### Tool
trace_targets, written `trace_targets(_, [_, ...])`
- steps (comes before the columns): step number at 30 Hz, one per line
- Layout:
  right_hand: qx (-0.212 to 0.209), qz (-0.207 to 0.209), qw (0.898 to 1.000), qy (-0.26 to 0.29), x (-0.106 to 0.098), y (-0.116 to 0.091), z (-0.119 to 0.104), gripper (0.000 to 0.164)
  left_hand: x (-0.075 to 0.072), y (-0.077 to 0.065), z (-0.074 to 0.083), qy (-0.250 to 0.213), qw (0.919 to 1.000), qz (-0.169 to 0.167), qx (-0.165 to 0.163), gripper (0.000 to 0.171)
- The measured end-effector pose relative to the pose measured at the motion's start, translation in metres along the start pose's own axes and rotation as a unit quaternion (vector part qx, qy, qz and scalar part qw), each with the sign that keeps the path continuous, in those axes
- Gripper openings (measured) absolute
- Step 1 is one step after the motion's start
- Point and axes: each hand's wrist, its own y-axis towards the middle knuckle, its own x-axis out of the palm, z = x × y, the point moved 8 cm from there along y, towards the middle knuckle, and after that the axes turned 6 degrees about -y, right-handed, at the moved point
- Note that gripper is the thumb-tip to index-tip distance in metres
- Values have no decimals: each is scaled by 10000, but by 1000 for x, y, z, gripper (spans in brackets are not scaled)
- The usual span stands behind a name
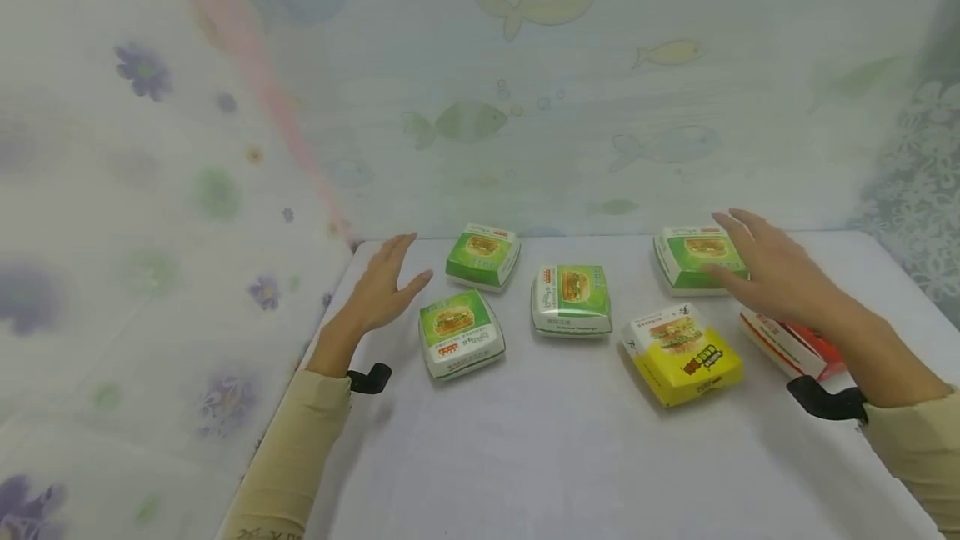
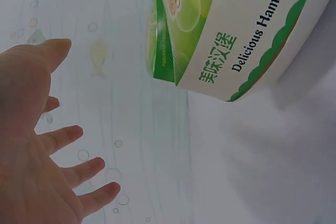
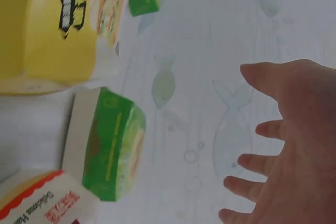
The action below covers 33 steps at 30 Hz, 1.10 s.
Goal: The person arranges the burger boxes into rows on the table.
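Front-left box (image 1: 461, 333): green and white, flat on the white cloth (image 1: 525, 457), just beside the left hand (image 1: 378, 290).
Left grip: thumb and fingers apart, nothing held.
Back-right box (image 1: 693, 255): green and white, on the cloth toward its far edge, partly behind the right hand (image 1: 783, 273) in the head view.
Right grip: thumb and fingers apart, nothing held.
Boxes below the right hand: yellow box (image 1: 686, 352), turned at an angle; red-and-white box (image 1: 787, 343), under the line of the forearm.
Remaining boxes: back-left box (image 1: 483, 255), behind the front-left one; middle box (image 1: 572, 298), between the left and right groups.
Left wrist view alone: all five digits spread, and a near box's side wall lettered "Delicious Hamburg…", scalloped in green.
Right wrist view alone: the right palm side with its separated fingertips, and a red scalloped band on the red-and-white box.
Hidden: a corner of the back-right box, behind the thumb; part of the red-and-white box, behind the forearm.
Cut off: yellow and red-and-white boxes, at the right wrist view's edges.
Hard to make out: small print on the lids; which green box peeps past the yellow one in that view.
Surround: fish-print curtain (image 1: 450, 48) behind, flowered curtain (image 1: 150, 273) at left.
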Motion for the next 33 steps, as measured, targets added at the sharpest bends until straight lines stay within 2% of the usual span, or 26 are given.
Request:
trace_targets(7, [-141, -209, 9980, 576, 1, 17, -34, 87, 5, 8, 3, -418, 9989, -159, -172, 76])
trace_targets(14, [-430, -231, 9961, 736, 6, 38, -63, 83, 9, 18, 6, -685, 9965, -377, -296, 75])
trace_targets(22, [-661, -262, 9925, 998, 9, 57, -96, 76, 13, 30, 0, -953, 9929, -527, -479, 75])
trace_targets(33, [-807, -694, 9852, 1341, 32, 93, -128, 72, 23, 45, -13, -1548, 9816, -682, -882, 73])
